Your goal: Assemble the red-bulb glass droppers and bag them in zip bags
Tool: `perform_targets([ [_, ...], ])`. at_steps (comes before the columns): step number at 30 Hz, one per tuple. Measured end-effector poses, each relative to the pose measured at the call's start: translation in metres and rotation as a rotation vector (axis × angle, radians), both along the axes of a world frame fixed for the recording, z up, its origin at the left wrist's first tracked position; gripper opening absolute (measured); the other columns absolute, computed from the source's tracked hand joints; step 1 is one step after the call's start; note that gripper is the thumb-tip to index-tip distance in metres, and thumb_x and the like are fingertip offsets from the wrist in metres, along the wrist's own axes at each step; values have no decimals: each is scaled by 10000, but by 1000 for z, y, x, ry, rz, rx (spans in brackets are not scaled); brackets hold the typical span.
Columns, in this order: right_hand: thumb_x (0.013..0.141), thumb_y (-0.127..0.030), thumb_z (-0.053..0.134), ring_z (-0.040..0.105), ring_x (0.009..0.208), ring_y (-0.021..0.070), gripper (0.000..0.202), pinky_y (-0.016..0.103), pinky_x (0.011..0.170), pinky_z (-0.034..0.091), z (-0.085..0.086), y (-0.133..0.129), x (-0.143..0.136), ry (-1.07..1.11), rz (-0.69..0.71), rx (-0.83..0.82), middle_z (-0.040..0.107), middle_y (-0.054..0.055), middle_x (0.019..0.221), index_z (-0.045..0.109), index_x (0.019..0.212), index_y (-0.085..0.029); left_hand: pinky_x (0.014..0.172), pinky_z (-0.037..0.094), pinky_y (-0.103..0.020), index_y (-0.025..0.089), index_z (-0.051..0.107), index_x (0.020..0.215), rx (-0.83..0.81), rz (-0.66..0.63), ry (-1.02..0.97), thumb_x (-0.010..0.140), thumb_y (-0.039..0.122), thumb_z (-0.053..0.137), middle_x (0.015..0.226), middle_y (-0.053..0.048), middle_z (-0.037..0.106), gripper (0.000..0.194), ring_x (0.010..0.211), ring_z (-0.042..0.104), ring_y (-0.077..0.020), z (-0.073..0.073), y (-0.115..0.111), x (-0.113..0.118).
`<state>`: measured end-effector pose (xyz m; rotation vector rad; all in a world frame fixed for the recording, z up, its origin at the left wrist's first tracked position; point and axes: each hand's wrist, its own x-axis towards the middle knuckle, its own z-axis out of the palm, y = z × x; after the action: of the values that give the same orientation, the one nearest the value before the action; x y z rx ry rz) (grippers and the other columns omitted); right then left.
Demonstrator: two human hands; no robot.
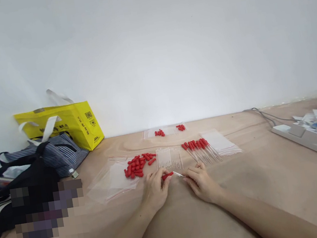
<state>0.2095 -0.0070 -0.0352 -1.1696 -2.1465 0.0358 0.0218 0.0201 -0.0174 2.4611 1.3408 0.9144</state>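
Between thumb and fingers, my left hand [155, 189] pinches a red dropper bulb [167, 176]. A thin clear tube [178, 174] reaches from the bulb to my right hand [203, 184], whose fingertips are closed on its far end. How deep the tube sits in the bulb cannot be made out. Beyond my left hand, a pile of loose red bulbs [136, 167] lies on a clear plastic bag [115, 177]. A row of bare clear tubes [168, 158] lies just ahead of my hands. Several droppers with red bulbs [200, 150] lie beyond my right hand.
Flat zip bags [221, 143] are stacked behind the droppers. Farther back lies another bag with red bulbs and tubes [170, 130]. A yellow bag [73, 126], a striped bag [64, 151] and a black bag [37, 185] stand left. A power strip [314, 143] lies right.
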Motion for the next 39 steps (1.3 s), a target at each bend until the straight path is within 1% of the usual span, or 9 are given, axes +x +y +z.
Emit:
perform_targets([
  [6,844,-155,380,502,677,124,177,266,687,277,1,-3,-3,-5,41,50,575,11,725,550,882,-188,796,361,-353,226,611,836,-57,4,-75,822,320,431,826,-1,681,204,765,589,-172,-1,2,0],
  [11,842,-146,377,481,650,118,218,264,661,254,3,-3,0,-23,38,58,576,9,720,582,888,-205,787,356,-348,221,620,772,-79,-30,-84,802,335,453,779,1,681,205,742,583,-168,0,1,-1],
  [16,822,-126,369,456,635,121,254,279,655,222,5,-2,0,-32,24,81,570,18,722,596,908,-202,836,325,-370,218,601,755,-55,-46,-78,796,307,445,726,17,666,185,688,580,-151,2,-4,2],
  [20,791,-104,361,444,625,123,255,284,642,204,7,-4,-2,-16,24,83,556,16,690,594,854,-186,870,301,-382,213,593,752,-29,-59,-75,796,303,443,687,12,648,181,657,571,-145,2,-9,4],
  [27,790,-117,355,424,595,112,239,284,645,194,9,-2,-3,-21,61,83,549,2,669,583,817,-182,861,302,-382,206,591,722,43,-109,-16,789,291,462,633,23,629,169,610,561,-133,5,-13,4],
  [31,807,-124,344,429,603,113,242,283,645,195,6,0,-5,-27,68,69,554,5,675,579,821,-182,861,292,-387,205,592,726,38,-120,1,788,276,465,642,24,634,159,622,558,-130,4,-11,4],
  [34,828,-134,338,438,617,115,240,279,643,204,6,4,-3,-41,105,50,563,12,699,575,841,-174,870,270,-398,209,596,738,19,-134,10,789,270,470,645,34,635,149,623,555,-127,3,-9,4],
  [36,850,-155,343,453,647,117,236,277,646,213,8,7,0,-48,126,42,570,14,719,577,869,-176,874,255,-403,210,596,737,24,-120,5,786,278,480,646,38,632,143,629,555,-128,3,-7,3],
  [39,864,-209,386,459,717,135,211,284,664,220,12,10,4,-81,91,73,581,20,752,592,914,-200,876,242,-407,210,596,711,57,-76,1,783,297,491,632,40,625,155,624,550,-129,4,-4,2],
])
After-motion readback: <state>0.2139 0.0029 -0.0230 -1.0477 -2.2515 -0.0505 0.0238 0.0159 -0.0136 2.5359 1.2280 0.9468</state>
